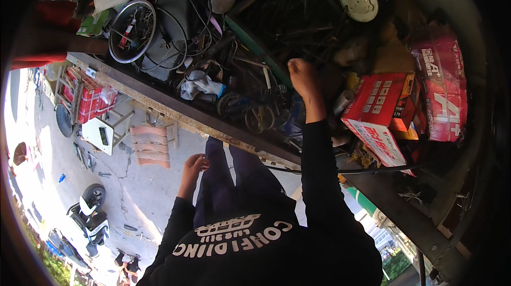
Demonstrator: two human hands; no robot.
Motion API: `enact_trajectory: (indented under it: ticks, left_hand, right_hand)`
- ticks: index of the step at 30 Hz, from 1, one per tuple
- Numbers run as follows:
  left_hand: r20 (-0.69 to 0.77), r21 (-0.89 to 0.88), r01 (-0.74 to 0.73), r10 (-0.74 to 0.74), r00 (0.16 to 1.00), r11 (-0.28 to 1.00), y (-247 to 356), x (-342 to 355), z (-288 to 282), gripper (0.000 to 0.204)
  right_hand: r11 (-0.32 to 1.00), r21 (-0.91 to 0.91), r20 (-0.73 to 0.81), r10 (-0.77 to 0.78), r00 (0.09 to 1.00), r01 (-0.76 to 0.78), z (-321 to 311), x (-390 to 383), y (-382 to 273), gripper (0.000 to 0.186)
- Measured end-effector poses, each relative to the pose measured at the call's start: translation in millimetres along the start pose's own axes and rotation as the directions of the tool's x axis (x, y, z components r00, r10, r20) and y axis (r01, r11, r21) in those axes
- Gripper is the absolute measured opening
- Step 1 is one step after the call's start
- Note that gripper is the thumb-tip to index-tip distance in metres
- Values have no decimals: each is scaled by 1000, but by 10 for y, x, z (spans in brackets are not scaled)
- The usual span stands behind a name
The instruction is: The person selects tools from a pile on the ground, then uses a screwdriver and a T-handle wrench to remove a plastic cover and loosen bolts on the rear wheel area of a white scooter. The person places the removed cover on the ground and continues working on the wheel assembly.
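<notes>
My right hand (304, 77) reaches over the cluttered bench with its fingers curled closed. Dark tools and parts lie around it, too shadowed to name, and whatever its fingers hold is hidden. The green metal edge (255, 45) of a tray or box runs just left of this hand. My left hand (195, 166) is lower, away from the bench, in front of my dark trousers (215, 179). Its fingers are bent together, and I cannot make out anything in them. Nearest the bench's front are a grey-white glove (201, 87) and round metal rings (259, 119).
Red boxes (372, 102) stand right of my right arm. A metal bowl of small parts (132, 31) and looped black cable (187, 19) lie at the left, beside another person's red-sleeved arm (80, 43). Below the bench edge (159, 100) are a slatted stool (150, 146) and a scooter (90, 217).
</notes>
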State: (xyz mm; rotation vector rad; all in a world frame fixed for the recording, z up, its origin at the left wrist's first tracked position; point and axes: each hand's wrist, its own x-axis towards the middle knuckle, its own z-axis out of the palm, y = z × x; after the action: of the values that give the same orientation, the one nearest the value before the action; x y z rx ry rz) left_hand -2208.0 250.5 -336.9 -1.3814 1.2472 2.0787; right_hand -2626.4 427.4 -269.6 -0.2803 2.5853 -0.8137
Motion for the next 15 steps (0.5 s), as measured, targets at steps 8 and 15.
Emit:
enact_trajectory:
  ticks: [8, 15]
  left_hand:
    - [-63, -120, 63, -71, 995, 991, -305, 15, -248, 32]
    - [-135, 255, -150, 189, 973, 955, -126, 31, -44, 26]
  right_hand:
    - [975, -184, -9, 124, 992, -124, 168, 434, 617, 54]
    - [734, 513, 239, 376, 895, -445, -89, 560, 468, 55]
